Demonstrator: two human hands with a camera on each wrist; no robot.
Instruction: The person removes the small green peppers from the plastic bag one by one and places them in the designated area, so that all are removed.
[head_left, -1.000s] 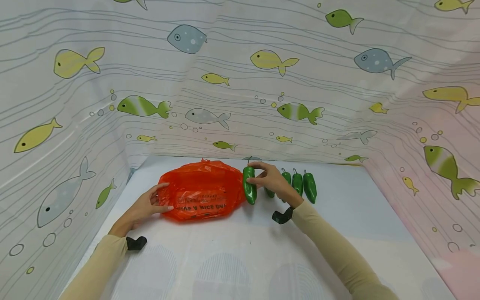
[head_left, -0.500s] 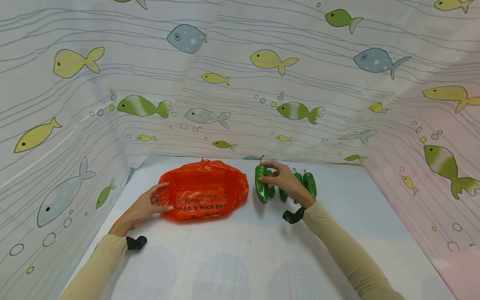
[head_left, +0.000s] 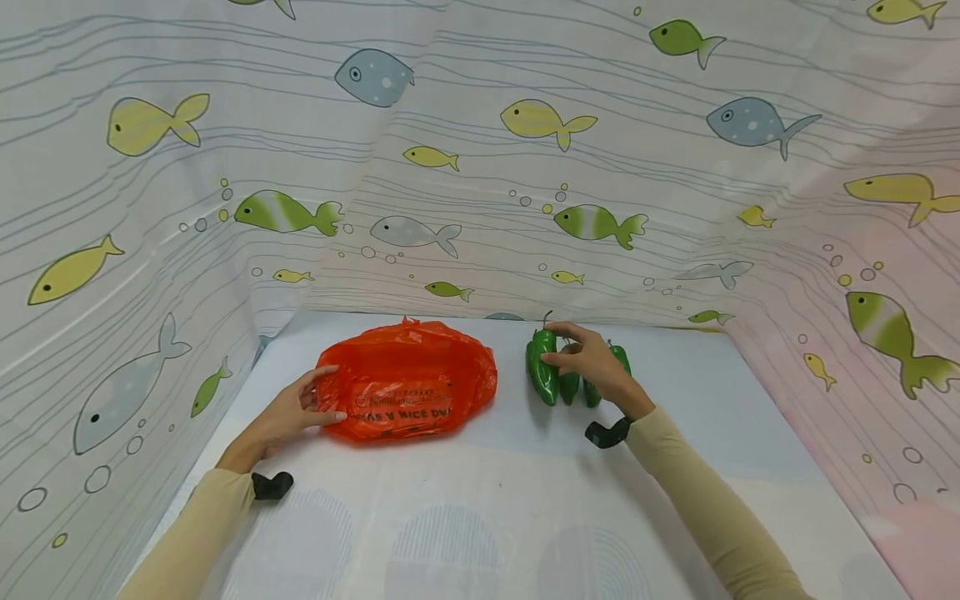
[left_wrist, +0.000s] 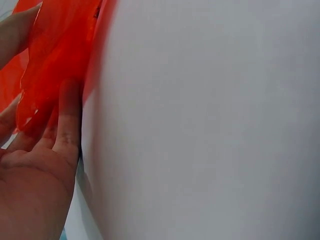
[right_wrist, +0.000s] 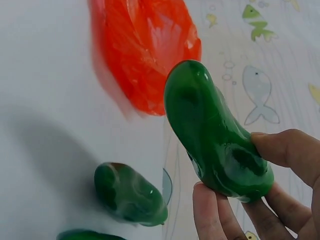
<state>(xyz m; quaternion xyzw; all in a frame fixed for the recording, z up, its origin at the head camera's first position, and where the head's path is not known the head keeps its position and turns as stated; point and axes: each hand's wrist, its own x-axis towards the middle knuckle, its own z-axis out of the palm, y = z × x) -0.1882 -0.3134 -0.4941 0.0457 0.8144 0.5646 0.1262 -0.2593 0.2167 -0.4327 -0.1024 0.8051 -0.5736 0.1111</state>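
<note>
In the head view my right hand (head_left: 592,360) pinches a glossy green chili pepper (head_left: 549,375) between thumb and fingers, stem upward. The right wrist view shows this pepper (right_wrist: 215,135) raised above the tabletop, its blunt end toward the camera. Several similar green peppers (head_left: 570,388) lie behind and beside that hand, partly hidden by it. My left hand (head_left: 281,417) holds the left rim of an orange-red plastic bag (head_left: 405,408), whose mouth gapes toward me. Through the thin film, the left wrist view shows fingers (left_wrist: 69,120) against the bag; part of the hand is outside that frame.
A pale tabletop (head_left: 450,517) with faint round patterns stretches toward me. Fish-printed sheeting (head_left: 465,192) rises at the back and both sides. Between the bag and the peppers lies a narrow gap of white surface.
My right hand has moved right, away from the bag, carrying the pepper in front of the other peppers. The left hand and the bag have stayed put.
</note>
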